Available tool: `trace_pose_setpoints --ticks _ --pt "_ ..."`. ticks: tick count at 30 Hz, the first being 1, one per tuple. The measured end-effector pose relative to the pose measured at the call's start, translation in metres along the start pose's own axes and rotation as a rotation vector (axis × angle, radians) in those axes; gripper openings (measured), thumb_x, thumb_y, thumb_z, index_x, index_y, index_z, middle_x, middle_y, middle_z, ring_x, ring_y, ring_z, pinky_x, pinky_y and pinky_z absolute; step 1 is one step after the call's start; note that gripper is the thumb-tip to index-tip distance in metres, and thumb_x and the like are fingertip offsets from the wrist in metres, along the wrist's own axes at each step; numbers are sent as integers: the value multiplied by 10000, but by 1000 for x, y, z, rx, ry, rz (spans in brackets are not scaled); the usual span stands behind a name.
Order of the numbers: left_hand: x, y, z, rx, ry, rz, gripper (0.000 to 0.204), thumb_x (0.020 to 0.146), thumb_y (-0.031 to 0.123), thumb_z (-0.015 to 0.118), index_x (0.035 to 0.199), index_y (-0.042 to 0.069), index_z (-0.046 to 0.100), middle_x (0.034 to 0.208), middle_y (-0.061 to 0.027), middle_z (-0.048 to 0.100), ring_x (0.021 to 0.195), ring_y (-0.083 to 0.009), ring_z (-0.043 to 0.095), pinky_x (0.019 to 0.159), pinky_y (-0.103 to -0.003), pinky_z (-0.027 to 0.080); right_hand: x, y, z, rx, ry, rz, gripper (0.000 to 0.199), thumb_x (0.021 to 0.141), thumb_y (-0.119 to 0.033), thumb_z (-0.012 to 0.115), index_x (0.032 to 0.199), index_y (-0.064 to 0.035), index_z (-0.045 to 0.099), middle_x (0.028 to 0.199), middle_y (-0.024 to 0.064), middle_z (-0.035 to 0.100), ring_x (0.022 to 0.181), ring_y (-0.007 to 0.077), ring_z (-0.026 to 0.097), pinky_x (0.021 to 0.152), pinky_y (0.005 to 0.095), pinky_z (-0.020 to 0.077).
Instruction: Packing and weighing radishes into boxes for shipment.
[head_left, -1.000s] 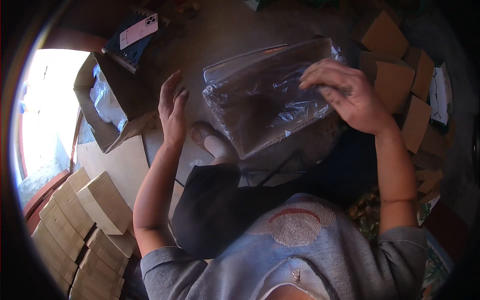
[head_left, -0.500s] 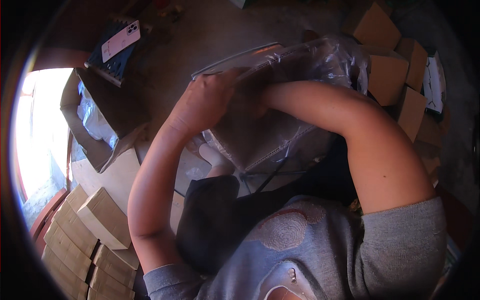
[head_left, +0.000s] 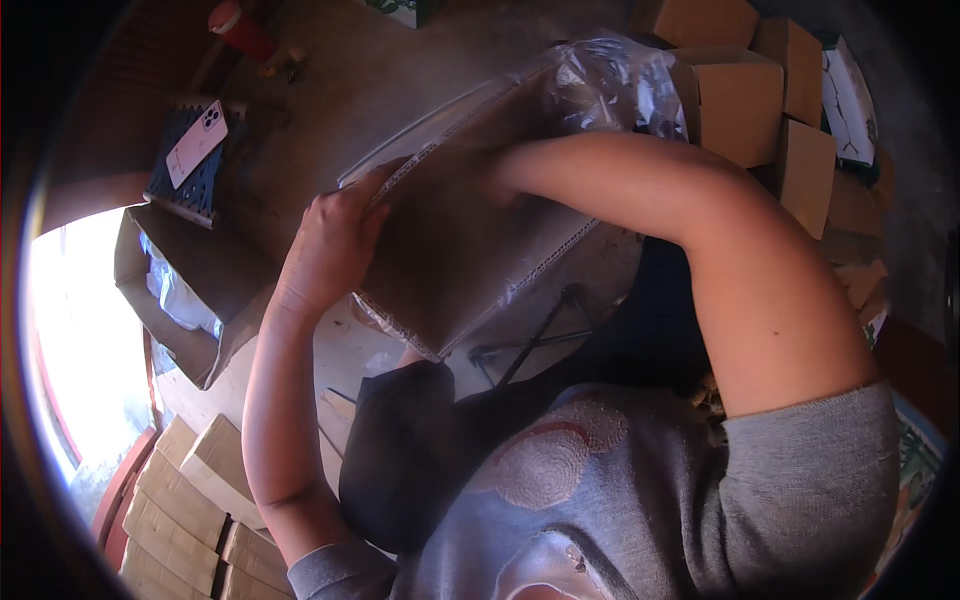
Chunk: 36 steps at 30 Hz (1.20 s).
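Left hand (head_left: 335,238) clamps cardboard box (head_left: 455,275) by its edge, partly hidden. Right hand (head_left: 508,176) inside, lost in shadow; can't tell its grip. Clear plastic (head_left: 610,85) bunches beyond it.

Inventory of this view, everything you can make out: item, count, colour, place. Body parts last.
Open cardboard box: 1, brown, centre
Clear plastic: sheet, colourless, open box's upper right end
Thin frame: 1, dark, below open box
Phone: 1, pink, upper left
Slatted piece: 1, blue, under phone
Second open box: 1, brown, left
Plastic film: bluish-white, inside second open box
Container: 1, red, top left
Small cartons: several, tan, lower left
Cardboard boxes: several, brown, right
Flat pack: 1, white and green, far right
Shirt: 1, grey, bottom
Trousers: dark, bottom centre
Left hand: 1, at open box's left rim
Right hand: 1, inside open box, blurred
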<state>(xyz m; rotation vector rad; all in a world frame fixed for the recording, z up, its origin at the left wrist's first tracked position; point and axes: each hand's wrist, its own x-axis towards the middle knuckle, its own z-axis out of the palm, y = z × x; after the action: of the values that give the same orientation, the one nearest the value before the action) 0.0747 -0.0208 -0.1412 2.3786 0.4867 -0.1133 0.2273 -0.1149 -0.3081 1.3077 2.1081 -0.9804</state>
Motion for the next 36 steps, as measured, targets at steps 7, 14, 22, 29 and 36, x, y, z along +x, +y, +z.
trace_pose_setpoints --ticks 7,14,22,29,36 --pt "23 26 13 -11 -49 87 358 918 28 593 1276 38 600 958 -266 679 946 -433 650 825 -475 518 -49 31 6 59 -142 -63 317 911 -229 551 1093 -21 706 1057 153 697 935 294 629 851 463 488" --pt "4 -15 16 146 -24 22 375 983 135 589 1311 -40 544 1088 -274 662 1010 -422 642 874 -438 490 -347 -14 -65 394 638 -126 383 978 -313 554 1261 -66 627 1143 200 683 1049 316 653 892 447 504" --pt "29 -17 23 344 -88 40 466 989 198 592 1383 -28 491 1200 -257 627 1139 -419 568 969 -459 434 -613 -102 234 827 1095 1075 353 974 -127 602 1315 -37 580 1133 72 656 1074 171 608 943 311 489" --pt "41 -27 22 290 -137 36 454 990 192 590 1377 -27 503 1195 -232 644 1124 -376 599 973 -413 437 -610 -201 447 1263 926 1340 379 994 -164 606 1345 -34 551 1261 114 641 1145 208 611 993 330 486" --pt "58 -6 19 378 -237 -20 428 974 148 609 1372 13 530 1351 -221 569 1230 -349 547 1000 -408 420 -609 -264 570 1558 942 1409 376 972 -87 614 1335 -19 543 1268 97 614 1131 177 607 961 308 489"
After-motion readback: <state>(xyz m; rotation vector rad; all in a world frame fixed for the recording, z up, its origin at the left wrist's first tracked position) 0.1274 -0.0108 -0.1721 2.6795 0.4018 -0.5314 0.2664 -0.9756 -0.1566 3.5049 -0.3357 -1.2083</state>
